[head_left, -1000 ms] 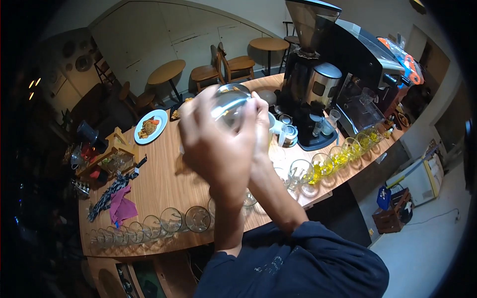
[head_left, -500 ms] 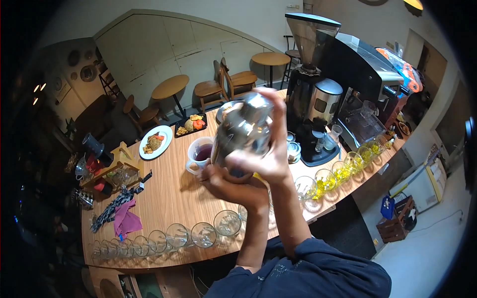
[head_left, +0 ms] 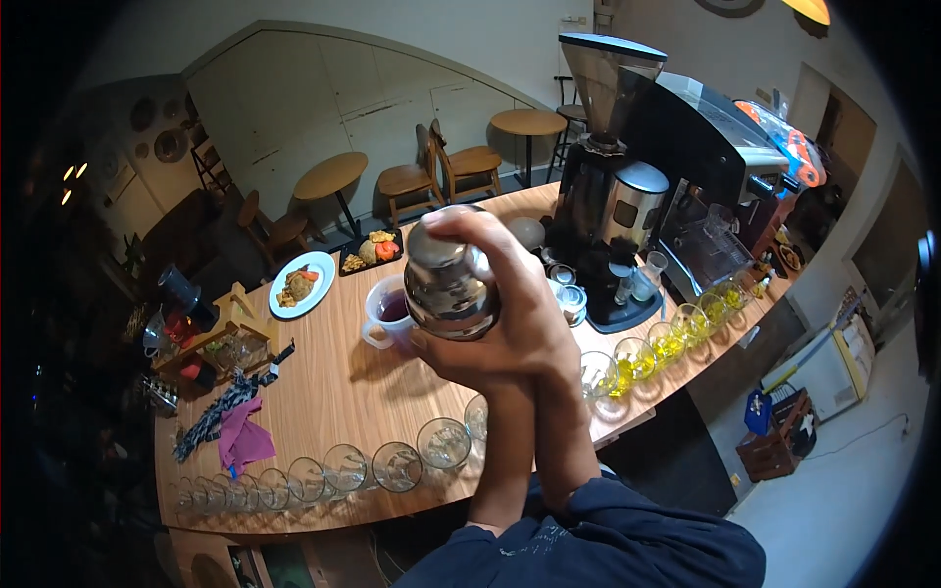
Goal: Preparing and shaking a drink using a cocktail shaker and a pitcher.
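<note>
A shiny metal cocktail shaker (head_left: 449, 286) is held up over the wooden counter, its capped end toward me and tilted. My right hand (head_left: 537, 312) is closed along its right side, with a digit pressed on the cap. Under the lower end my left hand (head_left: 459, 361) is closed too, partly covered by the right hand and wrist. Just behind and left of the shaker stands a translucent white jug (head_left: 371, 312) holding dark purple liquid; part of it is hidden by the shaker.
Several clear glasses (head_left: 397, 466) line the counter's near edge. To the right, more glasses (head_left: 668, 343) hold yellow-green contents. A coffee grinder (head_left: 608, 88) and an espresso machine (head_left: 711, 147) stand at the right back. A food plate (head_left: 322, 263) and a purple cloth (head_left: 245, 436) lie left.
The shaker has shifted left and slightly down, and its blur is gone. Both hands have moved with it, the right forearm now crossing close against the left. The view has shifted slightly.
</note>
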`<state>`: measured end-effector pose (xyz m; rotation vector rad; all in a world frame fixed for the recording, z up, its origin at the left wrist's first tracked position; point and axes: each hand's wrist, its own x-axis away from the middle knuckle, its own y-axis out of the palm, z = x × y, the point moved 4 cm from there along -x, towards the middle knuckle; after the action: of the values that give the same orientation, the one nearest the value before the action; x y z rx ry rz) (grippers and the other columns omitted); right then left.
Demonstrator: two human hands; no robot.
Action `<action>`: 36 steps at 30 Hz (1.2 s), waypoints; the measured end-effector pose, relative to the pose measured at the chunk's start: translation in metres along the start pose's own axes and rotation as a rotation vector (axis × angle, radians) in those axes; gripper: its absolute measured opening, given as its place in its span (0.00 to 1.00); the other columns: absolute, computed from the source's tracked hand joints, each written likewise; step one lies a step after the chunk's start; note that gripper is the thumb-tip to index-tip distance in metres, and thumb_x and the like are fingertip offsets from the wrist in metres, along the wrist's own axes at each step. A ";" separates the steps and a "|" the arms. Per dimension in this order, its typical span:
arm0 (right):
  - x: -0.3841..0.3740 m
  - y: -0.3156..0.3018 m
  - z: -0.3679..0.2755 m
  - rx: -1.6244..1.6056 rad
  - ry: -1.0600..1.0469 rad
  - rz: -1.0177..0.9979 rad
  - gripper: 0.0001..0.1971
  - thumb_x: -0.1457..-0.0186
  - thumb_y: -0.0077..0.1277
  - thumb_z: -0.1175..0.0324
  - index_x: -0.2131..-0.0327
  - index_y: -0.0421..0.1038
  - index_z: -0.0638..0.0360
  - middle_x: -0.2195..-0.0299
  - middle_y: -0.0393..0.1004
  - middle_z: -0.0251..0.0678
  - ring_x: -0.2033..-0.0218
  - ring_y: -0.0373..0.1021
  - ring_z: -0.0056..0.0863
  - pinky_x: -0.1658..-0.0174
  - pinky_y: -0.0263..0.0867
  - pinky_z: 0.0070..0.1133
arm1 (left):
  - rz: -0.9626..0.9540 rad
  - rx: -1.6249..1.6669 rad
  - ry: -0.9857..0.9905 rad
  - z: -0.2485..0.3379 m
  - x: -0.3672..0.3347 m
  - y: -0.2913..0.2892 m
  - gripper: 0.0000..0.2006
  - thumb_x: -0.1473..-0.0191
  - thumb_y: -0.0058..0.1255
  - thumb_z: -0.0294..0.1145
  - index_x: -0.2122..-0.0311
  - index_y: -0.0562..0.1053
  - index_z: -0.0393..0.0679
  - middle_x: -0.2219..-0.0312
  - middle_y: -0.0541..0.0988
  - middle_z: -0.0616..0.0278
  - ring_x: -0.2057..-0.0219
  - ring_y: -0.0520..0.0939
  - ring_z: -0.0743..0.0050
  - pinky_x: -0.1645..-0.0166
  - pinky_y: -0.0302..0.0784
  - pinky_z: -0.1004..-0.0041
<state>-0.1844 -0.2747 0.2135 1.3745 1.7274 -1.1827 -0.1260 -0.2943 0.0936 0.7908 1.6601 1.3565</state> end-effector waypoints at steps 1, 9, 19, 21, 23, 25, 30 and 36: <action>0.001 0.000 0.000 -0.080 0.017 0.020 0.48 0.67 0.74 0.66 0.40 0.60 0.60 0.47 0.67 0.42 0.46 0.69 0.33 0.46 0.69 0.29 | 0.077 -0.333 0.181 0.006 0.009 0.000 0.28 0.39 0.56 0.43 0.43 0.62 0.33 0.48 0.69 0.56 0.50 0.75 0.59 0.41 0.71 0.65; 0.080 -0.021 0.078 -1.011 0.438 1.128 0.15 0.33 0.37 0.52 0.58 0.67 0.51 0.58 0.72 0.29 0.60 0.70 0.22 0.56 0.70 0.24 | -0.625 -1.646 0.648 -0.008 0.021 0.108 0.13 0.47 0.62 0.32 0.59 0.74 0.37 0.63 0.77 0.54 0.60 0.79 0.59 0.52 0.74 0.65; 0.068 -0.099 0.020 -0.422 0.316 0.912 0.46 0.57 0.68 0.71 0.35 0.53 0.47 0.55 0.69 0.36 0.55 0.72 0.28 0.53 0.74 0.26 | -0.225 -0.989 0.014 -0.035 0.050 0.040 0.17 0.37 0.52 0.42 0.50 0.68 0.41 0.62 0.73 0.65 0.64 0.71 0.86 0.59 0.67 0.81; 0.072 -0.111 0.001 -0.408 0.329 0.736 0.47 0.59 0.68 0.73 0.35 0.53 0.50 0.54 0.69 0.37 0.55 0.72 0.28 0.52 0.73 0.26 | -0.221 -0.808 -0.160 -0.031 0.062 0.026 0.20 0.40 0.54 0.42 0.53 0.65 0.38 0.57 0.71 0.58 0.56 0.72 0.74 0.44 0.66 0.74; 0.087 -0.112 0.004 -0.789 0.494 0.642 0.45 0.56 0.66 0.69 0.35 0.52 0.51 0.55 0.70 0.37 0.55 0.72 0.28 0.53 0.72 0.26 | -0.505 -0.914 -0.076 -0.024 0.067 0.019 0.31 0.45 0.58 0.56 0.52 0.63 0.38 0.56 0.68 0.58 0.54 0.71 0.71 0.42 0.65 0.70; 0.119 -0.106 0.020 -1.214 0.671 0.504 0.31 0.46 0.58 0.60 0.42 0.61 0.62 0.55 0.75 0.47 0.57 0.76 0.37 0.53 0.76 0.32 | -0.621 -0.984 -0.134 -0.023 0.084 0.020 0.41 0.50 0.59 0.66 0.49 0.61 0.36 0.53 0.67 0.55 0.50 0.71 0.65 0.40 0.63 0.66; 0.181 -0.094 0.010 -2.080 1.147 0.714 0.28 0.39 0.50 0.48 0.50 0.69 0.69 0.60 0.78 0.55 0.60 0.78 0.46 0.53 0.77 0.38 | -0.546 -1.056 -0.312 -0.024 0.101 -0.003 0.49 0.53 0.55 0.74 0.42 0.61 0.36 0.47 0.67 0.53 0.43 0.70 0.59 0.37 0.62 0.62; 0.244 -0.137 0.011 -1.098 1.113 1.130 0.12 0.40 0.56 0.57 0.61 0.76 0.55 0.66 0.80 0.33 0.66 0.78 0.27 0.56 0.76 0.26 | -0.525 -1.010 -0.660 -0.051 0.127 -0.027 0.62 0.66 0.66 0.76 0.38 0.57 0.34 0.44 0.62 0.50 0.39 0.67 0.58 0.35 0.63 0.58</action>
<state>-0.3807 -0.1940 0.0304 1.7760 1.2587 1.1749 -0.2280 -0.2139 0.0441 0.1250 0.4675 1.1536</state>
